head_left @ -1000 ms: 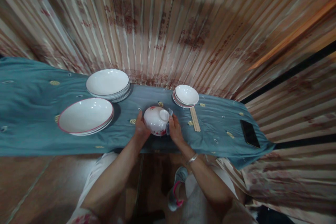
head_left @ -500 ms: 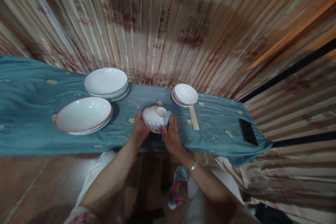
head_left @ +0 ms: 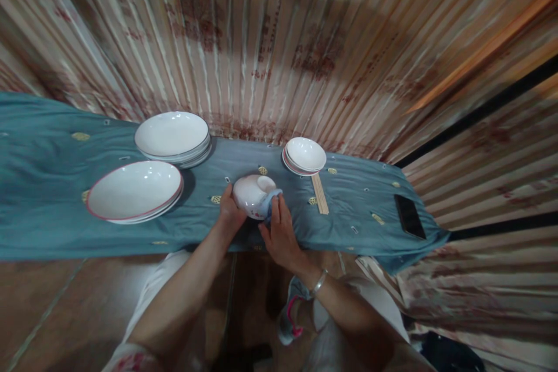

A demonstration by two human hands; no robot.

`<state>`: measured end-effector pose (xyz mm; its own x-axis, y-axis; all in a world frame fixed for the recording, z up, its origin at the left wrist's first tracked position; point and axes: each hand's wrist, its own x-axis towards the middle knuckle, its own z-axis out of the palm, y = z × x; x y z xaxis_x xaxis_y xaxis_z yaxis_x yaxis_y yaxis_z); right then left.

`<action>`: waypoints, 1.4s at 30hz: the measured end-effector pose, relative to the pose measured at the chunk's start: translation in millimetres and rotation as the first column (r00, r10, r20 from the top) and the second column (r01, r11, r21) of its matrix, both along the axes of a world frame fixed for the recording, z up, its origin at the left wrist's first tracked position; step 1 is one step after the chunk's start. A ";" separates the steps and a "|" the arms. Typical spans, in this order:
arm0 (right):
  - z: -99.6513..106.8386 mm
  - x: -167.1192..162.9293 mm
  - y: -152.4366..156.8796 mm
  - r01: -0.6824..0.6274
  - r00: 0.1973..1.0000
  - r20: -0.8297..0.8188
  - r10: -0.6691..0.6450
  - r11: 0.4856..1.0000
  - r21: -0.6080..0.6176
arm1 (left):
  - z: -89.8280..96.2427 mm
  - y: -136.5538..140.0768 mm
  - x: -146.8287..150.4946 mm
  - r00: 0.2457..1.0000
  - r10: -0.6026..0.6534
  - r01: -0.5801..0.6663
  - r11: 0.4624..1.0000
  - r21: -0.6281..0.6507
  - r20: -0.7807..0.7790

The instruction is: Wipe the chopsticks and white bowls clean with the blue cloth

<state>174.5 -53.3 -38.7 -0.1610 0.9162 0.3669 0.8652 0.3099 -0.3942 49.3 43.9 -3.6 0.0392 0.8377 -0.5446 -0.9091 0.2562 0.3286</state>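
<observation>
A white bowl (head_left: 247,193) with a reddish pattern is tilted with its foot ring showing, held over the near part of the table. My left hand (head_left: 230,209) grips its left side, thumb up along the wall. On the bowl's right side, my right hand (head_left: 281,229) presses a light blue cloth (head_left: 271,203) against the outer surface. The fingers of that hand are closed over the cloth, which partly covers the bowl. The bowl's inside is turned away and hidden.
Two stacks of white plates, one dark-rimmed (head_left: 172,133) and one pink-rimmed (head_left: 135,190), stand at left. Small bowls and dishes (head_left: 306,154) are stacked behind, with chopsticks (head_left: 319,195) beside them. A black phone (head_left: 410,217) lies at right on the blue tablecloth (head_left: 349,192). Curtains (head_left: 244,40) hang behind.
My right hand has moved the cloth from the bowl's right edge further onto its outer wall, near the foot. My left hand keeps its grip. The whole view has shifted slightly.
</observation>
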 end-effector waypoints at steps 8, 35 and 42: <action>-4.2 -1.2 -2.2 -0.074 0.991 0.112 0.067 0.995 0.064 | -0.4 0.2 -0.6 1.000 -0.014 0.014 1.000 -0.003 0.011; 17.3 -19.0 18.8 -0.316 0.897 0.386 0.216 0.924 0.217 | 25.9 -16.2 -2.9 0.977 -0.167 0.169 0.986 0.002 -0.131; 26.3 -23.7 29.0 -0.295 0.909 0.353 0.221 0.940 0.169 | 17.8 -17.2 -2.8 0.985 -0.134 0.139 0.990 0.041 -0.106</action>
<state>150.8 -24.2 -12.4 -0.5243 0.7314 0.4361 0.8113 0.5847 -0.0051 46.5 26.7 14.2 0.1004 0.8537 -0.5110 -0.8274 0.3569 0.4336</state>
